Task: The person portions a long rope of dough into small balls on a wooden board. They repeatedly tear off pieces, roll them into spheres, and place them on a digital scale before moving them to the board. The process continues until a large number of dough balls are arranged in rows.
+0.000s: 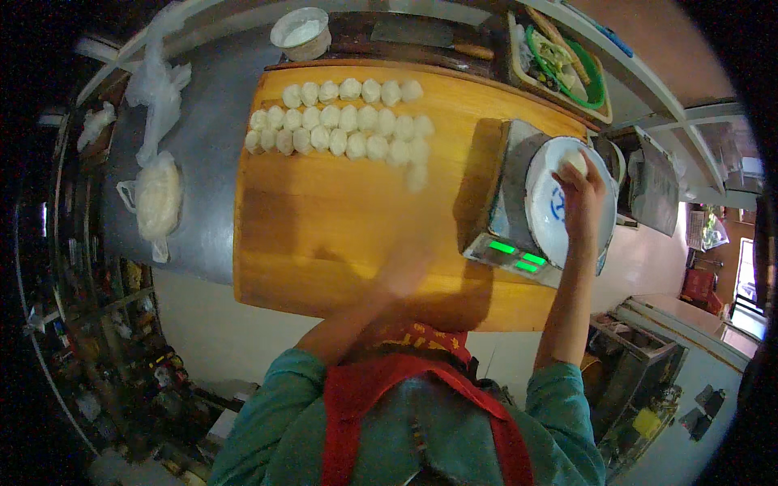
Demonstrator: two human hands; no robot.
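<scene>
My right hand [582,187] reaches over the white enamel dish [547,212] of a digital scale [507,182], its fingers closed around a pale dough ball [575,160]. Low over the wooden board [340,200] is my left hand [408,267], so blurred that its fingers cannot be made out. Several whitish dough balls [349,89] stand in rows across the far left part of the board. One more dough ball [416,176] sits below the right end of the nearest row, partly blurred. Green lit digits show on the scale's front.
Behind the board are a tub of white powder [301,30], a cleaver [419,37] and a tray [516,67] with a green basket [535,45]. A plastic-wrapped pale lump [159,197] lies on the grey tabletop [209,182] at left. A cabinet [644,352] stands at right.
</scene>
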